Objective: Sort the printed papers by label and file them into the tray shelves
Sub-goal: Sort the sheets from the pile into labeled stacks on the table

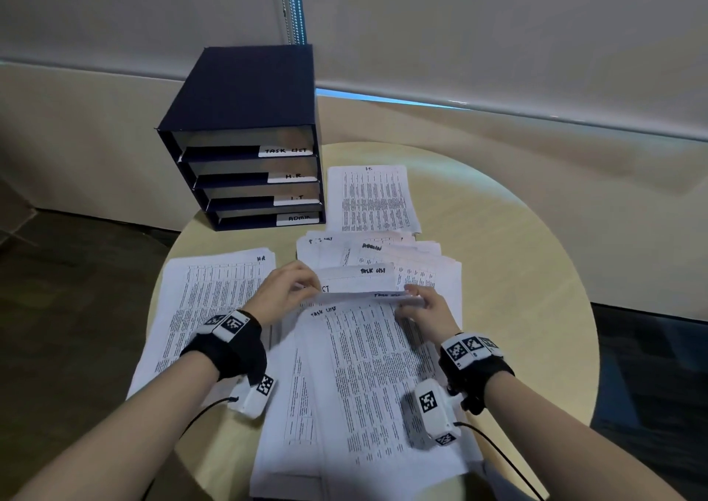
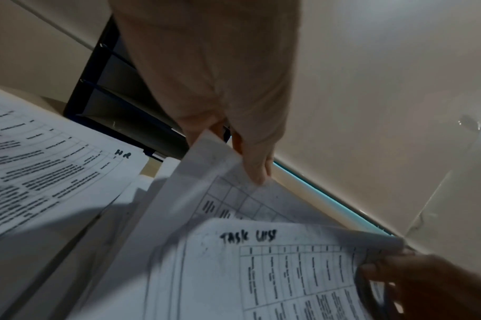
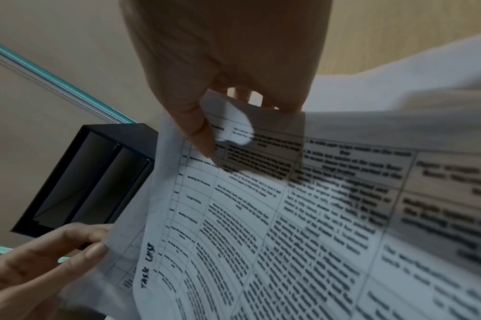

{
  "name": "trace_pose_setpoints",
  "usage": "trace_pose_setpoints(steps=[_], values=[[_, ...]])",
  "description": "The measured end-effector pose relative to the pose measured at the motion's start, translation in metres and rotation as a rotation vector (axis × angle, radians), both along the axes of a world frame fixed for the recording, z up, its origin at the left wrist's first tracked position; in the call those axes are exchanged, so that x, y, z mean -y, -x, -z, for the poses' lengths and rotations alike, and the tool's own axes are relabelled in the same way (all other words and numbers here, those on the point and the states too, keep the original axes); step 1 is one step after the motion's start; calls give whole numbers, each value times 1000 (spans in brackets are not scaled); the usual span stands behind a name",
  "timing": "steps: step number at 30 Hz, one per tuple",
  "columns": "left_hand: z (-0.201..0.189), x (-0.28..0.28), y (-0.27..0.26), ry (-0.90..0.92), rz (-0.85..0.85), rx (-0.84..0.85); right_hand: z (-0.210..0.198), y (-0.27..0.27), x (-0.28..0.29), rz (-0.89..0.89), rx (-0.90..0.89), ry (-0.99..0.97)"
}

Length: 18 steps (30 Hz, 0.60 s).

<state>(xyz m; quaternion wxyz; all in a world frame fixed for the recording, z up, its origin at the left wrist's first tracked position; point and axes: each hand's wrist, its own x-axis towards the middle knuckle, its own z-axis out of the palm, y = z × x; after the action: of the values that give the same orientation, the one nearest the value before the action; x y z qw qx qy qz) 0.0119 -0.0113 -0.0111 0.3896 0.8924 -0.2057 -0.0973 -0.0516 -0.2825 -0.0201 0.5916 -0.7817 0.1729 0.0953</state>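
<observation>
Both hands (image 1: 291, 289) pinch thin, curling papers (image 1: 356, 289) — matte white.

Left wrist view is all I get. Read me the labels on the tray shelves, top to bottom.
Observer: In the head view, the tray shelves read TASK LIST, H.R., I.T., ADMIN from the top down.
Operator: Now tell me where the I.T. papers lie.
Observer: An I.T. pile lies flat on the table, just right of the tray shelves.
Operator: Report the right hand's grip.
Observer: In the right wrist view, the right hand pinches the edge of a TASK LIST sheet between thumb and fingers.
</observation>
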Motion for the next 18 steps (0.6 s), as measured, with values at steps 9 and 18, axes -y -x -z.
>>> trace_pose_setpoints(steps=[9, 18], values=[[5, 10, -19, -152, -150, -188, 6, 1, 5, -101, 59, -45], [5, 5, -26, -511, 5, -97, 14, 5, 6, -84, 60, -28]])
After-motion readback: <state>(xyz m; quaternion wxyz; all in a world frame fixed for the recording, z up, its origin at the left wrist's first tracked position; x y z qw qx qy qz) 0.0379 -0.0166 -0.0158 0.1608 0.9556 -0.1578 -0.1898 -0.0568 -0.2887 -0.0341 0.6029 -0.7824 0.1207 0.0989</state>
